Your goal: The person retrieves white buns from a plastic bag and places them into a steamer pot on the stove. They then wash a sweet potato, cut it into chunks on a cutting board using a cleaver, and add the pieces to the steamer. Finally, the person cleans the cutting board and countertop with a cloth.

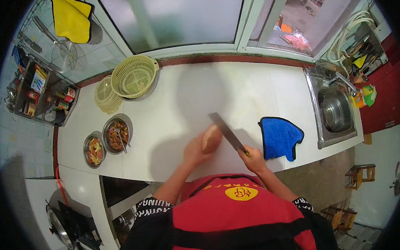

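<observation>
My left hand grips a brownish-pink oblong piece of food, possibly a root vegetable, held over the white countertop. In my right hand is the handle of a cleaver with a broad metal blade. The blade points up and to the left, its edge close to or against the food; whether they touch cannot be told. To the right of my right hand a blue cloth lies on the counter.
At left stand a metal bowl of chopped food with a spoon, a smaller metal bowl and yellow-green plastic baskets. A steel sink is at right. A pan sits at lower left.
</observation>
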Motion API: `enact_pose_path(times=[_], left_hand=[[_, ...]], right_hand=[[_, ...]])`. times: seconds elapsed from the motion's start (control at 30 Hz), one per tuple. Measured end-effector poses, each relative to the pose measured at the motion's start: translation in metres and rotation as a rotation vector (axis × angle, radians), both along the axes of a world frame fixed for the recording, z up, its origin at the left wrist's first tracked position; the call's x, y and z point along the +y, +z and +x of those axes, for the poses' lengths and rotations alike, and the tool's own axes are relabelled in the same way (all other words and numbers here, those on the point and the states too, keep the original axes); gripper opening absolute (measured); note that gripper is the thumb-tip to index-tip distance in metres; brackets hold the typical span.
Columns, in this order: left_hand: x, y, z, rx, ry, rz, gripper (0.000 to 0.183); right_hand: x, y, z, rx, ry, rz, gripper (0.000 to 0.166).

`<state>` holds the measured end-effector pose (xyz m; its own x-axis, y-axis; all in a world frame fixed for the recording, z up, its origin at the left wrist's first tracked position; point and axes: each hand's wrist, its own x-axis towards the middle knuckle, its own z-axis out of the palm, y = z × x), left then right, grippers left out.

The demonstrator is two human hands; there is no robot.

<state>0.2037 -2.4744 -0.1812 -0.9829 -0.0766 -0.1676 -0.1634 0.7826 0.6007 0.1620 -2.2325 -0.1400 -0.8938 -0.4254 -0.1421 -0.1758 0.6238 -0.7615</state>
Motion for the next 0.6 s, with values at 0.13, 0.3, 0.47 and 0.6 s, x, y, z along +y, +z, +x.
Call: enact_pose_path(times=[0.13,0.3,0.47,0.6], left_hand=[[-0.005,-0.001,-0.005,0.033,-0.053,-0.086,0.086],[-0.005,0.005,-0.011,-0.054,-0.049,-0.086,0.080],[-0.002,0.002,-0.011,-0.053,-0.028,-0.087,0.078],[-0.007,-0.013,-0.010,-0.008,-0.036,-0.066,0.084]], right_hand=[[-0.002,0.002,-0.007,0.003,0.000,0.009,0.023],[-0.001,-0.006,-0.026,0.027,-0.020,0.048,0.024],[0.010,-0.024,-0.043,-0.018,-0.023,0.140,0.028],[0.007,-0.029,-0.051,-0.054,-0.023,0.166,0.027]])
